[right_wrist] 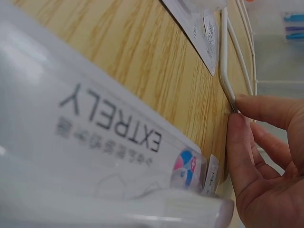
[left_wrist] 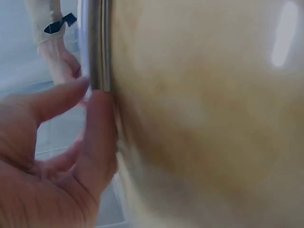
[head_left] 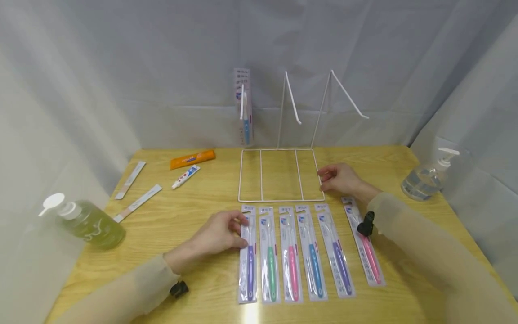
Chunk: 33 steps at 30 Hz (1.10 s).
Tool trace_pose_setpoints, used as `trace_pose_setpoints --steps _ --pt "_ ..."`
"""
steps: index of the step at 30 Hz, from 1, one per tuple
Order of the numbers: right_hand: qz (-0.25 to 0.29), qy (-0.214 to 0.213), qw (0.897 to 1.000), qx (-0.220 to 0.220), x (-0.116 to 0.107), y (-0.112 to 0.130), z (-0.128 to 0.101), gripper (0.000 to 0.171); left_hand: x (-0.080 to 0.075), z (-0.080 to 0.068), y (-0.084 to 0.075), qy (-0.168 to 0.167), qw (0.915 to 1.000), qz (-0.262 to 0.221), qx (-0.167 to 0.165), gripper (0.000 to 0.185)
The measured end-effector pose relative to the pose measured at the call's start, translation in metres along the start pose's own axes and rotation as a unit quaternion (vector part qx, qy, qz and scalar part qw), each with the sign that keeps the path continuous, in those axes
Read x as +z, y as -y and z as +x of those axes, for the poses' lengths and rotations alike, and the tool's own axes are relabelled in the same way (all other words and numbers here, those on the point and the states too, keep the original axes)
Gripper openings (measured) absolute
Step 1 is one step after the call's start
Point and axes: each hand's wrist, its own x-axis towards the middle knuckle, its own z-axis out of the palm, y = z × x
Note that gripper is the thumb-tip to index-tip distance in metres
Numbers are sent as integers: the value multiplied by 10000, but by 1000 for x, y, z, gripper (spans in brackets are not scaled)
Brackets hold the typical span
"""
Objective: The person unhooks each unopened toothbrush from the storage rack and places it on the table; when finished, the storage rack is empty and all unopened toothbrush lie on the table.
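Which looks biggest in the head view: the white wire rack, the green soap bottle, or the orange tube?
1. white wire rack
2. green soap bottle, though it sits nearer the camera
3. orange tube

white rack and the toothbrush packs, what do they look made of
White rack: looks like thin metal wire with a smooth white coating; the rods are slim, rigid and bent at the corners. Toothbrush packs: seemingly clear glossy plastic over printed card; they catch glare and the coloured handles show through.

left wrist view: table (left_wrist: pixel 204 118) blurred, packet edge by left hand (left_wrist: pixel 52 156) indistinct | right wrist view: near toothbrush packet (right_wrist: pixel 95 156) blurred, cut off by left and bottom edges | head view: packet print too small to read
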Motion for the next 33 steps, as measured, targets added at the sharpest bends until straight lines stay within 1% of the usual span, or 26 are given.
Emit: trace_pose_setpoints --steps 2,4,6,8,10,11,13,15,16,17,18,20,22,24,26,28,30,33 --pt "-31 1 10000 15 -1 0 0 52 -3 0 -3 -17 9976 671 154 39" --pt "-57 -6 10000 38 -1 1 0 52 -8 0 -7 -53 9906 1323 334 31" --pt "-77 -18 10000 58 0 1 0 52 -13 1 -10 -100 9828 1775 498 24" --pt "-94 -21 9999 62 0 1 -1 52 -20 4 -13 -146 9789 1946 611 19" --pt "-86 -20 9999 87 0 1 0 52 -28 9 -18 -295 9787 1895 738 14" --pt "-69 -22 9999 99 0 1 0 52 -32 13 -20 -399 9800 1752 850 12" --pt "-49 -14 9999 102 0 0 0 52 -42 22 -26 -683 9834 1290 1078 10" --pt "-45 -20 9999 90 0 -1 0 52 -52 35 -34 -1138 9810 769 1374 12" --pt "-57 -25 9999 81 0 -2 0 52 -57 42 -38 -1401 9768 456 1552 14" --pt "-67 -27 9999 71 -1 -2 1 52 -62 50 -44 -1662 9712 146 1703 16" --pt "-86 -23 9999 64 -1 -2 1 53 -67 58 -49 -1958 9633 -131 1832 18" --pt "-114 -22 9999 58 -1 -2 1 53 -77 75 -62 -2528 9430 -579 2085 23" --pt "-127 -27 9999 64 -1 -2 0 52 -86 92 -74 -2969 9225 -942 2278 31" --pt "-82 -20 9999 60 -1 -1 0 52 -92 107 -85 -3283 9074 -1124 2370 39" --pt "-24 -28 10000 85 -1 -2 0 53 -95 121 -93 -3445 8999 -1197 2391 43" --pt "17 -37 9999 112 -1 -2 0 53 -95 131 -98 -3493 8978 -1270 2361 44" --pt "60 -41 9998 160 0 -3 2 54 -94 138 -101 -3502 8964 -1366 2347 41" --pt "123 -48 9998 173 -1 -4 3 55 -90 144 -105 -3544 8902 -1537 2415 35"
